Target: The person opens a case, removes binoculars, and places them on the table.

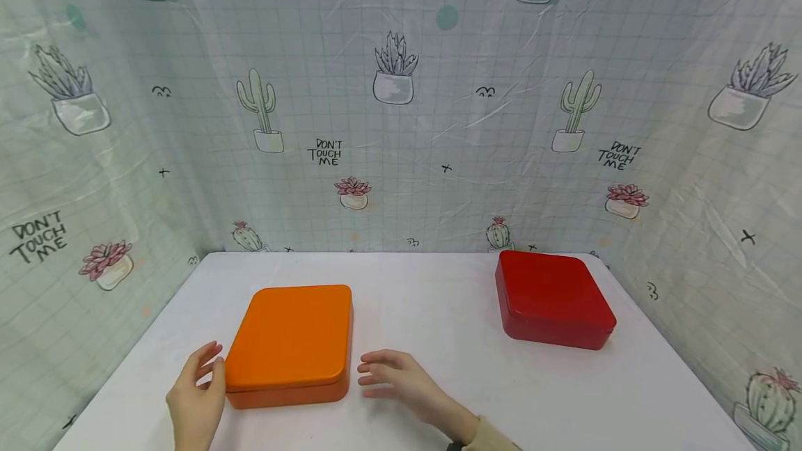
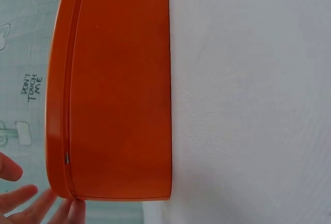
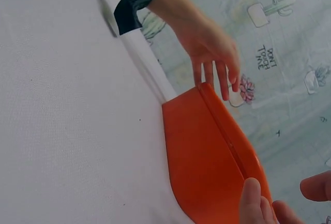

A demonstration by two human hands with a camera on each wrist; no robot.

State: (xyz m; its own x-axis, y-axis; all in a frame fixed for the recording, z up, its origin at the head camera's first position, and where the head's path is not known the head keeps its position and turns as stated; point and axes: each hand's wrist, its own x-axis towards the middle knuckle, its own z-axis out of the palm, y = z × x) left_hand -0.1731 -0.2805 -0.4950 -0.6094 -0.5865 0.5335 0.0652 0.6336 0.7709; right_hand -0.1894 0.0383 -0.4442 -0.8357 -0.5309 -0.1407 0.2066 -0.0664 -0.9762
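Note:
An orange square tin box (image 1: 291,336) with a lid lies flat on the white table, left of centre. My left hand (image 1: 197,395) is at its left side by the near corner, fingers slightly bent. In the left wrist view, the fingertips (image 2: 77,209) reach the box's end right at the lid seam. My right hand (image 1: 401,378) hovers off the box's right side with fingers spread and relaxed, a small gap between them in the head view. The right wrist view has its fingers (image 3: 252,198) overlapping the lid edge. The lid sits down on the box.
A red square tin box (image 1: 554,291) stands at the back right of the white table (image 1: 426,298). A curtain (image 1: 395,131) printed with cactus drawings surrounds the table at the back and both sides. A dark strap (image 3: 133,9) is on the left wrist.

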